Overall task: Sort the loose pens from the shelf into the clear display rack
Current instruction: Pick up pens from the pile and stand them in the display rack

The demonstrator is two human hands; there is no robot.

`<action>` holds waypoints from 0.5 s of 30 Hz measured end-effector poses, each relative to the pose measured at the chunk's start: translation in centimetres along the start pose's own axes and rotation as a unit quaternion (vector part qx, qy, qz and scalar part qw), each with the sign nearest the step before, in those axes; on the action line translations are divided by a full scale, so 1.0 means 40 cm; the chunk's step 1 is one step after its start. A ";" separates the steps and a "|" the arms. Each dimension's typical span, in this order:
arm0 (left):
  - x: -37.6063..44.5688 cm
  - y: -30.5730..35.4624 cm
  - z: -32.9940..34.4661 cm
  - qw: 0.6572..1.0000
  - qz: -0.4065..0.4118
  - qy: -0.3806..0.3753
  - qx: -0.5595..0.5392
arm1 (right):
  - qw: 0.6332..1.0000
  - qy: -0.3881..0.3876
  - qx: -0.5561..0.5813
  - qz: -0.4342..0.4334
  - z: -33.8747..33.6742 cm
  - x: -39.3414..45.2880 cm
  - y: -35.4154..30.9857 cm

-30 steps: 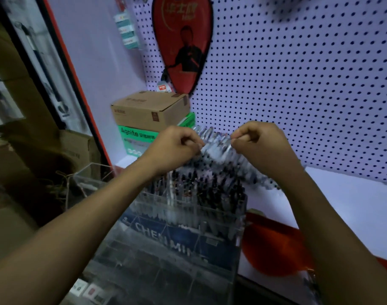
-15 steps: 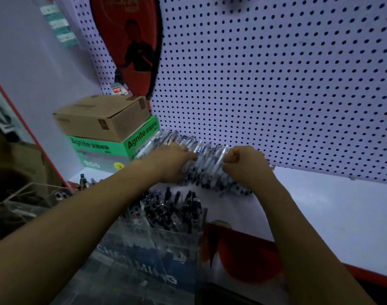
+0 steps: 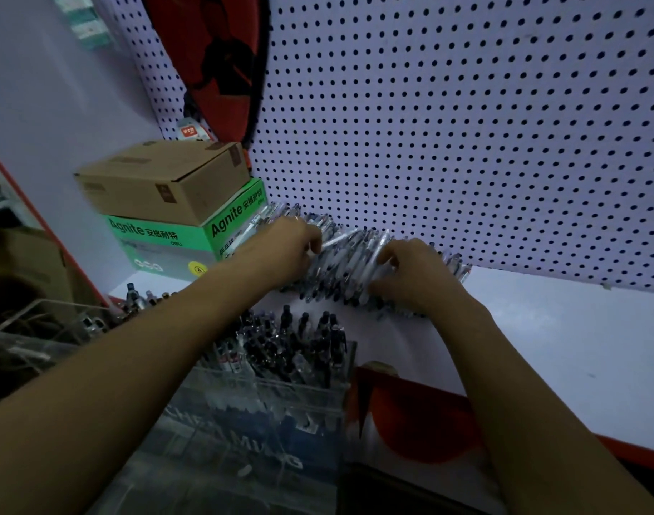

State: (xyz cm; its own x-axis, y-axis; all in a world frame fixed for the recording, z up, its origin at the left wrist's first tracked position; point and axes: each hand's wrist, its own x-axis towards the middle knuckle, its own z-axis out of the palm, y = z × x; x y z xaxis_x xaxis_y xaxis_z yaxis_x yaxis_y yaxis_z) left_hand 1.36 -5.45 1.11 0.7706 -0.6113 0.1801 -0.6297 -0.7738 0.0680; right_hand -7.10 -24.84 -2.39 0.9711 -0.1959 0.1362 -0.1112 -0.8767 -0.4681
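A heap of loose clear-barrelled pens lies on the white shelf against the pegboard. My left hand is on the heap's left end with fingers curled into the pens. At the heap's right part my right hand has its fingers curled down among the pens. The clear display rack stands in front of the heap, its compartments full of upright dark-capped pens.
A brown carton sits on a green Agnite box at the left. A red bag hangs on the pegboard. A red round item lies right of the rack. Another clear bin is far left.
Both hands went down from above the rack onto the pen heap on the shelf. The view has shifted right and closer to the heap.
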 end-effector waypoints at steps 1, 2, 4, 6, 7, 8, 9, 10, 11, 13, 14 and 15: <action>0.001 0.006 0.003 1.000 0.001 -0.013 -0.002 | 1.000 0.009 0.005 -0.001 0.002 0.001 -0.001; 0.002 0.014 0.007 1.000 0.004 -0.025 0.003 | 1.000 0.019 0.010 -0.002 0.004 0.000 -0.001; 0.003 0.027 0.011 0.999 0.015 -0.040 0.029 | 0.999 0.039 0.019 -0.003 0.004 -0.004 -0.003; 0.004 0.029 0.014 0.997 0.029 -0.037 0.060 | 0.997 0.065 0.042 0.001 0.001 -0.016 -0.010; 0.004 0.027 0.016 0.996 0.035 -0.038 0.069 | 0.995 0.080 0.059 0.001 -0.002 -0.022 -0.014; 0.005 0.024 0.018 0.995 0.041 -0.044 0.074 | 0.993 0.092 0.076 -0.002 -0.006 -0.027 -0.017; 0.004 0.023 0.019 0.995 0.047 -0.049 0.076 | 0.991 0.099 0.092 -0.005 -0.010 -0.031 -0.021; 0.004 0.022 0.019 0.994 0.051 -0.054 0.079 | 0.989 0.104 0.109 -0.010 -0.014 -0.033 -0.023; 0.004 0.023 0.019 0.994 0.055 -0.053 0.083 | 0.986 0.107 0.127 -0.010 -0.019 -0.035 -0.025; 0.005 0.026 0.021 0.994 0.056 -0.048 0.078 | 0.978 0.115 0.172 0.005 -0.028 -0.033 -0.028; 0.007 0.026 0.023 0.996 0.053 -0.044 0.064 | 0.972 0.122 0.199 0.018 -0.034 -0.032 -0.029; 0.009 0.025 0.024 0.997 0.046 -0.035 0.049 | 0.964 0.132 0.227 0.032 -0.039 -0.030 -0.030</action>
State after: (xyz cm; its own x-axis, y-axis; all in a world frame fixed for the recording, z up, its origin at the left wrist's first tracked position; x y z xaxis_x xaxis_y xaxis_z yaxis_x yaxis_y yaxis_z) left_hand 1.10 -6.59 0.29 0.7166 -0.6885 0.1116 -0.6888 -0.7237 -0.0416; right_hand -8.45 -24.23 -0.65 0.8712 -0.4011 0.2830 -0.0074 -0.5871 -0.8095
